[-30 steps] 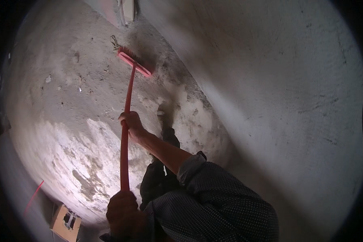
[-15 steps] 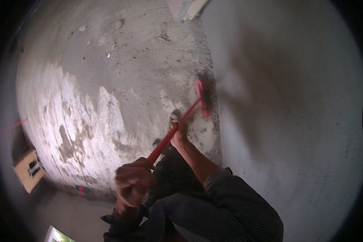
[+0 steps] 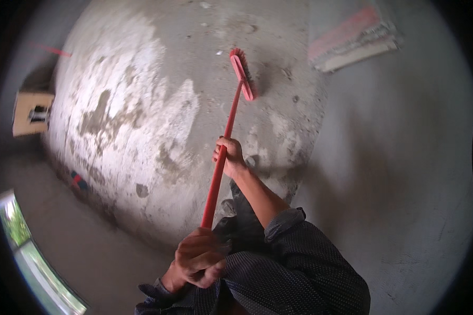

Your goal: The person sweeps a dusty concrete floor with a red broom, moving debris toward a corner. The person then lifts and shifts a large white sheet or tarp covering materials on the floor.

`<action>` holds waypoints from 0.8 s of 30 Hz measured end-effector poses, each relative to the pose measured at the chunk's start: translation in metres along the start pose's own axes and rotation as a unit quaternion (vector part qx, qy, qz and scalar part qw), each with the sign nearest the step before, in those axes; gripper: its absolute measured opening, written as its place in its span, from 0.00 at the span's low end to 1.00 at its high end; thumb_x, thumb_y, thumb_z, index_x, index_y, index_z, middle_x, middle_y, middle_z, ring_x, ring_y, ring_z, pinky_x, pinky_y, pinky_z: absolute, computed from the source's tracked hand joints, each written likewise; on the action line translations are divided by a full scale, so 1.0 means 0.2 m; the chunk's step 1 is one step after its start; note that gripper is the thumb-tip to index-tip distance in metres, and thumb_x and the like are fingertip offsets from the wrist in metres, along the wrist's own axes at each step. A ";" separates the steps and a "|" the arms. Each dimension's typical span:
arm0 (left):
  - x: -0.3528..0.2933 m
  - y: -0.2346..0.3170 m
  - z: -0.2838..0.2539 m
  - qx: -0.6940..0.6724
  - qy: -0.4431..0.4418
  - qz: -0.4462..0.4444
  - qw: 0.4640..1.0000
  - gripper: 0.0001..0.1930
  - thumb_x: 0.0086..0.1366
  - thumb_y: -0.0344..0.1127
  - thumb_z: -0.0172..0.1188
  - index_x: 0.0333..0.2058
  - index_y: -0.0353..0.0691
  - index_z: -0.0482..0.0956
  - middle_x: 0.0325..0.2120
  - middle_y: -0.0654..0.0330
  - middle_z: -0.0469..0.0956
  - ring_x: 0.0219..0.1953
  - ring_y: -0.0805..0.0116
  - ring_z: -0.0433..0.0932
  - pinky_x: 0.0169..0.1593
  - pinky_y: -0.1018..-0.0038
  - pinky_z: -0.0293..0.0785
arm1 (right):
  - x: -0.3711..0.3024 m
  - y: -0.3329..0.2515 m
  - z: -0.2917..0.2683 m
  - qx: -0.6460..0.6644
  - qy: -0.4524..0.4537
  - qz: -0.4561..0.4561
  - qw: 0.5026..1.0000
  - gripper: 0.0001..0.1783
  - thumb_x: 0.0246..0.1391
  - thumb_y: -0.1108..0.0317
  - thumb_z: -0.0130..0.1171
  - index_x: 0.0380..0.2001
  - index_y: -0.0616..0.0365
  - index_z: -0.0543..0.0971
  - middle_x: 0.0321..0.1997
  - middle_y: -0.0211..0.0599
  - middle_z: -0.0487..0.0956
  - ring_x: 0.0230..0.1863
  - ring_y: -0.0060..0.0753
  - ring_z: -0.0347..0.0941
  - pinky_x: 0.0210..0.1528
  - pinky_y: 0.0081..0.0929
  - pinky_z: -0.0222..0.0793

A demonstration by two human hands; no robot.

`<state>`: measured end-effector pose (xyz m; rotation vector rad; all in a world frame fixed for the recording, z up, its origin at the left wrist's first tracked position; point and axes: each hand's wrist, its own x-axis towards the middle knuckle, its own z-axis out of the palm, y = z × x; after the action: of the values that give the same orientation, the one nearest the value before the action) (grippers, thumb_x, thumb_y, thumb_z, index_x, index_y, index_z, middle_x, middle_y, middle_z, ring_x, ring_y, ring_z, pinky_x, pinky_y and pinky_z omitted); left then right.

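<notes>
A red long-handled broom (image 3: 213, 191) slants away from me, its red bristled head (image 3: 240, 73) over the dusty concrete floor. Near the top end of the handle my left hand (image 3: 201, 257) is wrapped round it, slightly blurred. Further down, my right hand (image 3: 230, 156) grips the shaft with fingers curled about it. Whether the bristles touch the floor I cannot tell.
Pale patches mark the floor (image 3: 126, 105). A grey wall (image 3: 383, 189) rises along the right, with a stack of boards (image 3: 355, 42) by it at the far end. At the left are a cardboard box (image 3: 23, 113) and a window (image 3: 47, 278).
The broom head has moved from the foot of the right wall out over the floor, leftward and farther away. My view has turned too. Both hands keep hold of the handle.
</notes>
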<state>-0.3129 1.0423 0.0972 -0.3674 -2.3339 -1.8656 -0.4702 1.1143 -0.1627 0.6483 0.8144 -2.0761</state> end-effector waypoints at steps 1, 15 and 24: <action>-0.11 0.06 -0.06 0.007 0.032 -0.012 0.999 0.05 0.56 0.27 0.59 0.22 0.37 0.76 0.18 0.59 0.75 0.19 0.61 0.72 0.35 0.63 0.71 | -0.07 0.08 0.10 0.018 0.000 0.027 0.999 0.12 0.56 0.67 0.55 0.21 0.47 0.67 0.18 0.23 0.65 0.19 0.25 0.64 0.26 0.28 0.62; -1.67 0.97 -0.10 0.470 0.264 -0.595 0.597 0.07 0.62 0.32 0.61 0.32 0.34 0.81 0.27 0.50 0.81 0.29 0.54 0.82 0.33 0.63 0.78 | -0.84 2.28 -0.02 -0.147 0.110 0.424 0.887 0.09 0.54 0.66 0.53 0.21 0.55 0.70 0.18 0.37 0.71 0.19 0.38 0.72 0.24 0.42 0.73; -2.10 1.11 0.15 0.318 0.067 -0.811 0.486 0.19 0.63 0.54 0.61 0.41 0.46 0.83 0.32 0.52 0.84 0.38 0.48 0.82 0.39 0.56 0.77 | -1.26 2.54 -0.22 -0.248 0.137 0.579 0.764 0.06 0.57 0.68 0.54 0.28 0.58 0.71 0.22 0.35 0.73 0.24 0.38 0.75 0.28 0.46 0.79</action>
<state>0.1530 1.0712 0.1938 2.6729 -2.8252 -0.4893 0.0915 1.0272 -0.1864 0.8484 0.7632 -0.6027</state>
